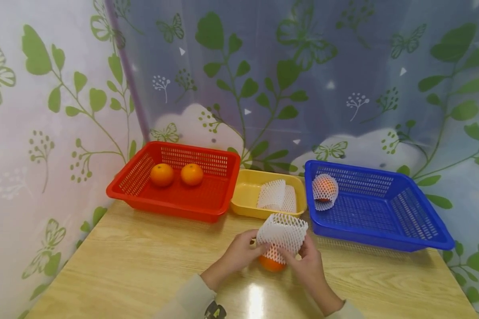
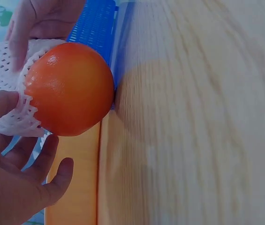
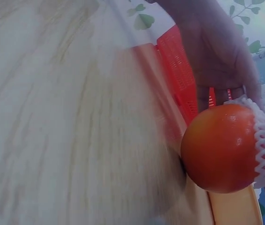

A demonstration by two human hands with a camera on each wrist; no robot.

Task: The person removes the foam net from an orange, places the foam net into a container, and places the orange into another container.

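An orange (image 1: 272, 265) is partly inside a white foam net sleeve (image 1: 283, 234), in front of the yellow basket. My left hand (image 1: 239, 253) pinches the sleeve's left side, its thumb near the net's lower edge. On the opposite side my right hand (image 1: 308, 261) grips the net with thumb and fingers. In the left wrist view the bare, shiny end of the orange (image 2: 73, 89) sticks out of the net's open edge. The right wrist view shows the same bare end (image 3: 221, 147), with the net stretched round the rest.
A red basket (image 1: 171, 209) at the left holds two bare oranges (image 1: 177, 174). Behind my hands, a yellow basket (image 1: 243, 190) contains folded foam nets (image 1: 277, 195). The blue basket (image 1: 367, 217) at the right has one netted orange (image 1: 324, 188). A patterned curtain stands behind the wooden table (image 1: 143, 266).
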